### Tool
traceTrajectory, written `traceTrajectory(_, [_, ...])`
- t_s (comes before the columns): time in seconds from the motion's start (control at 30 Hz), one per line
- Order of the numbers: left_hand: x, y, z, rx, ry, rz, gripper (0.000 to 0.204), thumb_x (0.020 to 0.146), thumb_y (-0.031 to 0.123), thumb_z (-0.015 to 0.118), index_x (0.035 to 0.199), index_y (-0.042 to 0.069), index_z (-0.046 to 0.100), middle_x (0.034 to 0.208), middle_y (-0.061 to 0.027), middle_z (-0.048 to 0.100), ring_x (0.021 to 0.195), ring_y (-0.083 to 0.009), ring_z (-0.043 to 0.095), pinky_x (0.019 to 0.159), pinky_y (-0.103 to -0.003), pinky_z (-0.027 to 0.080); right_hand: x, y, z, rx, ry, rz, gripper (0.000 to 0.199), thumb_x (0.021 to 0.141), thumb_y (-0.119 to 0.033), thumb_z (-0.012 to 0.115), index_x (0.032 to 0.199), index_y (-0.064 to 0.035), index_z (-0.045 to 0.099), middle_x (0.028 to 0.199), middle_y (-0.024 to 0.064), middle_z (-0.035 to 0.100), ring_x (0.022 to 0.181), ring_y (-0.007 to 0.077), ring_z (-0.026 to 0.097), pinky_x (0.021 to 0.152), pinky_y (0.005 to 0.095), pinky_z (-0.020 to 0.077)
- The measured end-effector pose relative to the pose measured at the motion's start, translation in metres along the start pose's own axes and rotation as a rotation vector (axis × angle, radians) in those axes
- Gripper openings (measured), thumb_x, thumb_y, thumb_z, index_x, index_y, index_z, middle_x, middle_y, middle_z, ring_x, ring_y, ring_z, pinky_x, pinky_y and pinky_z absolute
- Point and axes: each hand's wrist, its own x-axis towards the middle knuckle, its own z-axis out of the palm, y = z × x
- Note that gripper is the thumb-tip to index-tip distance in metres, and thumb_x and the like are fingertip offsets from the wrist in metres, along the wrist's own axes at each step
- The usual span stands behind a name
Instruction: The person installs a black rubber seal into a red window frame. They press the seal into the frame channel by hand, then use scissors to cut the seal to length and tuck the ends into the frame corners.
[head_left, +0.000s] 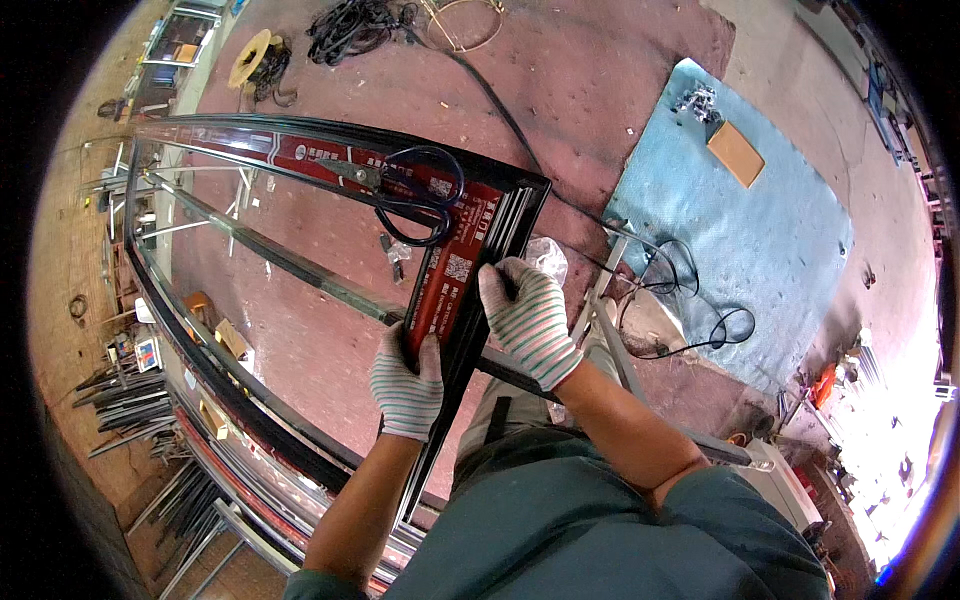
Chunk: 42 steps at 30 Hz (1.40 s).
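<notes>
A large black window or door frame (pixel 470 300), with red printed film along its face, lies raised in front of me. My left hand (pixel 408 385), in a white glove with green stripes, is closed round its near bar, thumb on the red film. My right hand (pixel 530 318), in a matching glove, is closed at the bar's outer grooved edge, close to the corner. Its fingertips press together there, and whatever lies between them is hidden. A pair of scissors (pixel 415 195) with dark looped handles rests on the frame's far bar, near that corner.
A metal bar (pixel 270 255) crosses beneath the frame. A light blue mat (pixel 770 240) on the right bears a brown box (pixel 735 155) and small metal parts (pixel 697 101). Black cable (pixel 490 95) trails across the reddish floor. Long profiles (pixel 185 500) are stacked at lower left.
</notes>
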Motion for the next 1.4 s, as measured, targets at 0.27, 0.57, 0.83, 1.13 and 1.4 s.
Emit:
traceTrajectory(0.27, [-0.002, 0.005, -0.001, -0.008, 0.034, 0.031, 0.038, 0.097, 0.027, 0.065, 0.119, -0.004, 0.062, 0.101, -0.0221, 0.071, 0.092, -0.0305, 0.07, 0.087, -0.036, 0.053, -0.058, 0.024, -0.05, 0.015, -0.524, 0.019, 0.042, 0.095, -0.034, 0.07, 0.114, 0.0037, 0.068, 0.106, 0.0218, 0.072, 0.099, 0.0287, 0.069, 0.09, 0.0392, 0.0529])
traceTrajectory(0.57, [-0.01, 0.011, -0.001, 0.045, 0.211, 0.134, 0.038, 0.093, 0.03, 0.068, 0.118, 0.002, 0.065, 0.103, -0.0221, 0.069, 0.094, -0.0376, 0.066, 0.085, -0.042, 0.052, -0.073, 0.044, -0.065, -0.152, -0.916, -0.175, 0.049, 0.092, -0.029, 0.074, 0.131, -0.0031, 0.059, 0.125, 0.0148, 0.065, 0.119, 0.0249, 0.059, 0.102, 0.0367, 0.0466])
traceTrajectory(0.83, [-0.12, 0.027, 0.026, 0.339, 0.389, 0.521, 0.055, 0.086, 0.015, 0.073, 0.136, 0.007, 0.051, 0.138, -0.0223, 0.049, 0.123, -0.0409, 0.049, 0.105, -0.053, 0.038, -0.043, 0.065, -0.026, -0.32, -0.32, -0.211, 0.101, 0.075, -0.047, 0.083, 0.153, -0.0063, 0.034, 0.145, 0.0199, 0.047, 0.136, 0.0376, 0.045, 0.115, 0.0472, 0.0353])
traceTrajectory(1.13, [-0.195, -0.005, 0.046, 0.129, 0.072, 0.302, 0.044, 0.085, 0.016, 0.074, 0.126, 0.008, 0.061, 0.123, -0.0175, 0.063, 0.116, -0.0383, 0.058, 0.103, -0.048, 0.044, -0.018, 0.135, -0.038, 0.087, -1.013, 0.043, 0.056, 0.085, -0.024, 0.079, 0.132, -0.006, 0.056, 0.147, 0.0143, 0.047, 0.131, 0.027, 0.048, 0.112, 0.0405, 0.0387])
traceTrajectory(1.4, [-0.202, 0.047, 0.05, 0.062, -0.059, 0.219, 0.039, 0.09, 0.019, 0.071, 0.125, 0.002, 0.062, 0.122, -0.0186, 0.063, 0.117, -0.0378, 0.059, 0.103, -0.043, 0.046, -0.004, 0.091, -0.002, 0.018, -0.473, -0.061, 0.094, 0.078, -0.021, 0.084, 0.153, -0.003, 0.031, 0.151, 0.0139, 0.04, 0.137, 0.025, 0.042, 0.115, 0.0351, 0.0366])
